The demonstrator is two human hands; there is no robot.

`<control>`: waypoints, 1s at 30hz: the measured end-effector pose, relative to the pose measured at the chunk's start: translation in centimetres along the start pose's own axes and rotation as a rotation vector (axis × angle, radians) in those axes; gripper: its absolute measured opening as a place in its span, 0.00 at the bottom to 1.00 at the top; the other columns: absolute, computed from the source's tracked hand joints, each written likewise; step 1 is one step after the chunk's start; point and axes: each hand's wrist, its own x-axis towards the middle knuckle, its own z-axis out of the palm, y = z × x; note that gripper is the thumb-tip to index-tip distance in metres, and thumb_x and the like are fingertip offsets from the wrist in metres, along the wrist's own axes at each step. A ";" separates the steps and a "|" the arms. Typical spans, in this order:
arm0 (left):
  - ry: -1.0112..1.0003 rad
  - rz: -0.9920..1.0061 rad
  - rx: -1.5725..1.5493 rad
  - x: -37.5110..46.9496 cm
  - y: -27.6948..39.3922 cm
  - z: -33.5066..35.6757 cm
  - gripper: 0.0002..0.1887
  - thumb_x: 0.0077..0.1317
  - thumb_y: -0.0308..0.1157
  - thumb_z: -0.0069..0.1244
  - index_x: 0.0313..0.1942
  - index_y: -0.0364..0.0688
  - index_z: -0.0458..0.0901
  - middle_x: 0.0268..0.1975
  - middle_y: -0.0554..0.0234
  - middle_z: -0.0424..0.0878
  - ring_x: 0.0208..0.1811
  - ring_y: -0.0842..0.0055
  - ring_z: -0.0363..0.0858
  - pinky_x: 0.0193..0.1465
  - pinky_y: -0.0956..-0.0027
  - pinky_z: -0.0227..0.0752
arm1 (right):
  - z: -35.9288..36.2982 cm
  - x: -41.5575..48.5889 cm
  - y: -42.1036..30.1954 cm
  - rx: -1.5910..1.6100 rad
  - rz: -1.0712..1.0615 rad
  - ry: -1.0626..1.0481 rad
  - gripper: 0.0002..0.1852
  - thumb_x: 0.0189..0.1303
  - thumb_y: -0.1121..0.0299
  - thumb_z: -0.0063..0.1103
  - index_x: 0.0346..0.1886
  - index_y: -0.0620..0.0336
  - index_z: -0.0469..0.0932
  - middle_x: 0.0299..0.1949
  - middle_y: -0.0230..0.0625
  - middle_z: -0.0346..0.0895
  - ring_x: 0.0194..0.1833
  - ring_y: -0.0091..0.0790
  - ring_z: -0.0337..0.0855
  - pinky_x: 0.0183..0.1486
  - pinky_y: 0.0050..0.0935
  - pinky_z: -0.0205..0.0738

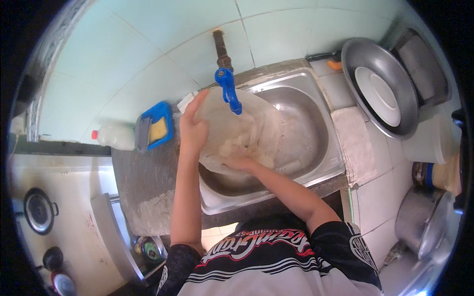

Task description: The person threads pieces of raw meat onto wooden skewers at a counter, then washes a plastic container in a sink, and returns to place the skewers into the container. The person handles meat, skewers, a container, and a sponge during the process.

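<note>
A large, pale, translucent round vessel or lid [214, 111] is tilted over the left part of the stainless steel sink [307, 140]. My left hand [194, 129] grips its left rim, with one finger extended up along the edge. My right hand [240, 159] lies against its inner surface, low and near the middle. Blur and wet glare there hide the fingers, so whether they hold anything cannot be told. Directly above the vessel is a blue tap [230, 90] on a rusty pipe, overlapping it in the view.
On the left counter, a blue tray [170, 125] holds a yellow sponge [158, 129] beside a red-capped bottle [116, 137]. To the right are a folded cloth [353, 144], a wide metal bowl [357, 48] containing a white dish [377, 96], and a metal pot [414, 218].
</note>
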 end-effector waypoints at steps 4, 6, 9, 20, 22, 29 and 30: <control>-0.010 -0.114 0.012 0.2 0.3 -0.5 0.32 0.52 0.16 0.48 0.61 0.38 0.74 0.62 0.55 0.76 0.66 0.71 0.70 0.68 0.69 0.59 | 0.1 -3.3 -5.6 0.580 -0.261 0.007 0.49 0.60 0.32 0.44 0.74 0.62 0.53 0.76 0.48 0.46 0.75 0.46 0.45 0.76 0.36 0.38; -0.038 -0.197 -0.033 0.8 0.0 -1.2 0.31 0.55 0.18 0.52 0.62 0.39 0.73 0.61 0.56 0.76 0.65 0.71 0.70 0.66 0.69 0.60 | -0.7 -5.2 -6.4 0.635 -0.376 -0.067 0.49 0.60 0.34 0.48 0.73 0.62 0.52 0.75 0.49 0.47 0.74 0.42 0.48 0.74 0.33 0.43; 0.069 -0.402 -0.164 1.6 -1.2 -2.1 0.27 0.60 0.23 0.52 0.62 0.37 0.72 0.59 0.55 0.78 0.61 0.71 0.73 0.65 0.68 0.62 | -3.0 -7.4 -6.5 -0.238 -0.417 0.100 0.45 0.56 0.43 0.63 0.69 0.64 0.61 0.69 0.50 0.60 0.70 0.39 0.60 0.70 0.32 0.55; 0.168 -0.229 0.009 -5.4 -5.5 -1.0 0.27 0.72 0.45 0.41 0.19 0.34 0.75 0.18 0.68 0.72 0.24 0.83 0.68 0.27 0.68 0.61 | -6.6 -13.2 -9.3 -0.435 -0.457 0.993 0.33 0.47 0.54 0.71 0.56 0.57 0.74 0.43 0.44 0.75 0.46 0.47 0.76 0.51 0.46 0.66; 0.281 -0.164 -0.053 -5.5 -6.3 0.0 0.28 0.71 0.45 0.42 0.15 0.34 0.70 0.13 0.72 0.64 0.18 0.84 0.59 0.20 0.66 0.52 | -3.0 -12.8 -10.9 -0.563 -0.442 1.098 0.34 0.51 0.48 0.65 0.60 0.54 0.72 0.44 0.46 0.72 0.47 0.48 0.73 0.50 0.49 0.62; 0.280 0.046 0.107 -6.0 -8.1 0.4 0.27 0.70 0.45 0.42 0.18 0.32 0.70 0.15 0.71 0.65 0.20 0.82 0.61 0.23 0.66 0.56 | -2.8 -10.8 -5.6 -0.546 -0.351 1.104 0.27 0.62 0.49 0.54 0.60 0.55 0.72 0.47 0.46 0.70 0.48 0.48 0.72 0.50 0.53 0.59; 0.298 -0.041 0.005 -5.9 -7.9 0.5 0.27 0.70 0.45 0.42 0.18 0.32 0.70 0.15 0.70 0.65 0.20 0.82 0.62 0.24 0.65 0.56 | -4.8 -10.8 -3.5 -0.498 -0.231 1.200 0.25 0.63 0.51 0.53 0.58 0.55 0.73 0.49 0.48 0.71 0.50 0.49 0.71 0.53 0.55 0.58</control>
